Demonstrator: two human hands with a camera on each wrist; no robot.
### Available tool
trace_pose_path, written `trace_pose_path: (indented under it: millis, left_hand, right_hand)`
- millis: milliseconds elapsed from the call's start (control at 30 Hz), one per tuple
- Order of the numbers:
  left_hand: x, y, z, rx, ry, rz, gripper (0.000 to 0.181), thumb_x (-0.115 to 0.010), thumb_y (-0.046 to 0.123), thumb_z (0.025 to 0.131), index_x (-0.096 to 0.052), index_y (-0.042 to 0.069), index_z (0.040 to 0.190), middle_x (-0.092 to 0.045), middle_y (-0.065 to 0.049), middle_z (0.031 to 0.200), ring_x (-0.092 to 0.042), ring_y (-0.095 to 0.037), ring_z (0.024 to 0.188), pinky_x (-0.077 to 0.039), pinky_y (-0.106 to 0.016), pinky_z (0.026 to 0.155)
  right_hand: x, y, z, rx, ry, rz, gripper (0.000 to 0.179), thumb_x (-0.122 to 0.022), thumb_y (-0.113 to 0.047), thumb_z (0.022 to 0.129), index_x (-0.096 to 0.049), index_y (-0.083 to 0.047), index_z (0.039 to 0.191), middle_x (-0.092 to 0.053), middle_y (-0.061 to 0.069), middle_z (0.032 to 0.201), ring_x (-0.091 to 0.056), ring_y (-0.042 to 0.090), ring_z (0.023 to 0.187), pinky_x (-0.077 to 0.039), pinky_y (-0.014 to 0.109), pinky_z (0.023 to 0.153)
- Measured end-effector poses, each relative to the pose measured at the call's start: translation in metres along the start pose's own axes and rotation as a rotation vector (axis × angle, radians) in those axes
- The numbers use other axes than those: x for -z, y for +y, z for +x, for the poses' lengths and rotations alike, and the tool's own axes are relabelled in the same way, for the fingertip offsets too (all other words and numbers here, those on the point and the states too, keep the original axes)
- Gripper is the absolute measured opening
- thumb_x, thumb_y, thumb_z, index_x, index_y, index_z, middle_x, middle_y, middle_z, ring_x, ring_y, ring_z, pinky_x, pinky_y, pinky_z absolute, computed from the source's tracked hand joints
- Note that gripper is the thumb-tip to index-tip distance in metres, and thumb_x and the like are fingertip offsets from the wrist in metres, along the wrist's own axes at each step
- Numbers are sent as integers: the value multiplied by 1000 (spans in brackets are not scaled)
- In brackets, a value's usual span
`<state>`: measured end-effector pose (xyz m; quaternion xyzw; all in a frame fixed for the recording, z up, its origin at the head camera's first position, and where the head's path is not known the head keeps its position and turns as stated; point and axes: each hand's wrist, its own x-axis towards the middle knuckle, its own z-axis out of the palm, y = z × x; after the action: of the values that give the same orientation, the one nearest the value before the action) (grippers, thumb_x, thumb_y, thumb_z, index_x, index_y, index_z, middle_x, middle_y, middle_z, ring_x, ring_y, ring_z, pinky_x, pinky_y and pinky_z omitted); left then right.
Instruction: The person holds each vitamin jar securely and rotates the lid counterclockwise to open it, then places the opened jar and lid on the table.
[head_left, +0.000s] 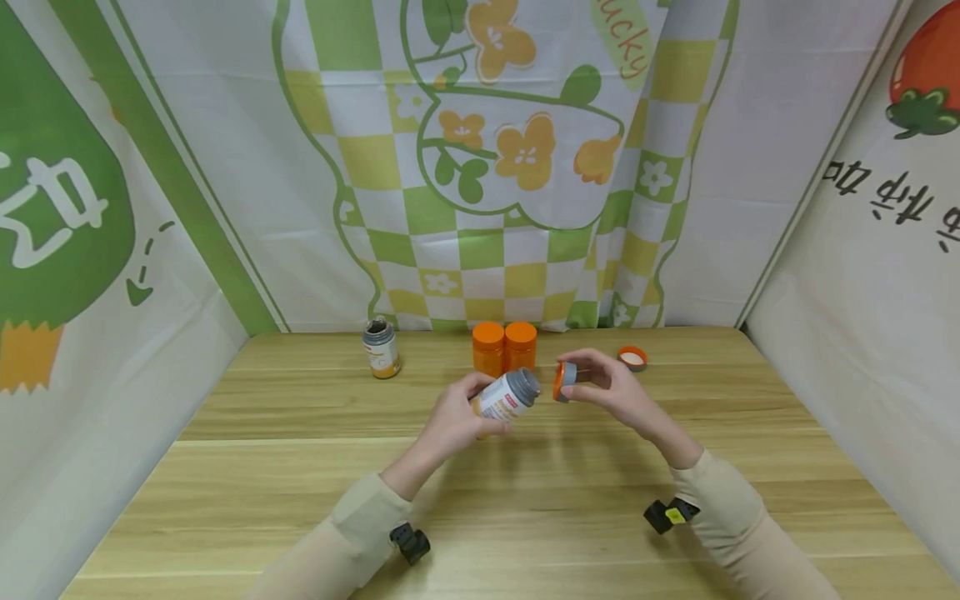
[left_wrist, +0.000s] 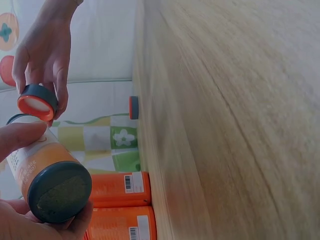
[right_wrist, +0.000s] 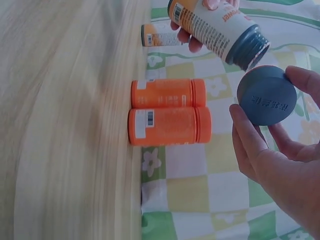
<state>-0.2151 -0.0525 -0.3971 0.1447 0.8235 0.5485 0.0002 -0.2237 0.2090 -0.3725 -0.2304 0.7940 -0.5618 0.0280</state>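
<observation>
My left hand (head_left: 456,419) grips a grey-necked supplement bottle (head_left: 501,398), tilted with its uncapped mouth toward the right. Its dark base (left_wrist: 60,192) faces the camera in the left wrist view. Between the thumb and fingers of my right hand (head_left: 617,392) is a screw cap (head_left: 566,382), grey outside with an orange rim and pale inner face. The cap is held on edge, a short gap from the bottle's mouth. Its embossed grey top (right_wrist: 267,97) shows in the right wrist view. Both hands are raised over the table.
Two orange bottles with orange lids (head_left: 489,346) stand side by side at the back of the wooden table (head_left: 525,517). An uncapped grey-necked bottle (head_left: 382,350) is at the back left. Another cap (head_left: 632,358) lies inner side up behind my right hand. A patterned curtain (head_left: 480,267) hangs behind.
</observation>
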Motion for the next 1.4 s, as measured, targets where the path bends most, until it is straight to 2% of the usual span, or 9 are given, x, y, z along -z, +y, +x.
trace_pose_path:
  millis: [333,500,800,1067,1200,1400]
  left_hand:
    - [7,-9,2,-2,59,-3,54,-83,5,62,-60,7,111,-68,-10,104,-61,-20,90,-48,-32,77]
    - [12,-13,3,4,79,-2,53,-83,5,62,-61,7,110,-67,-9,104,-60,-21,91,-48,-36,81]
    - [21,-19,3,42,115,21,55,-84,5,61,-62,6,112,-65,-10,104,-58,-23,95,-46,-40,86]
    - [31,-25,5,75,140,56,56,-84,6,63,-62,6,115,-66,-10,106,-59,-24,97,-46,-38,86]
    - [35,-30,5,95,151,57,58,-84,6,63,-62,7,116,-65,-10,107,-59,-24,98,-46,-37,86]
    - [41,-34,5,91,162,73,58,-84,6,63,-61,5,116,-65,-12,108,-59,-26,99,-46,-41,88]
  right_hand:
    - [11,9,-6,-8,33,10,48,-69,-15,85,-51,-6,129,-53,18,129,-57,20,110,-49,24,86]
    - [16,18,-8,-26,49,-38,51,-70,-15,84,-51,-4,131,-51,19,132,-57,13,110,-49,21,85]
    - [25,30,-12,-46,77,-91,54,-72,-17,83,-51,-4,132,-50,20,134,-51,31,121,-47,17,86]
    - [31,35,-14,-80,66,-49,53,-71,-18,84,-53,-7,132,-50,19,135,-57,21,115,-50,20,83]
    - [33,39,-15,-88,74,-42,52,-71,-18,84,-54,-8,132,-51,19,135,-56,26,117,-51,20,83]
    - [38,44,-17,-107,103,-72,53,-72,-20,84,-54,-8,132,-54,16,133,-52,32,121,-50,18,83]
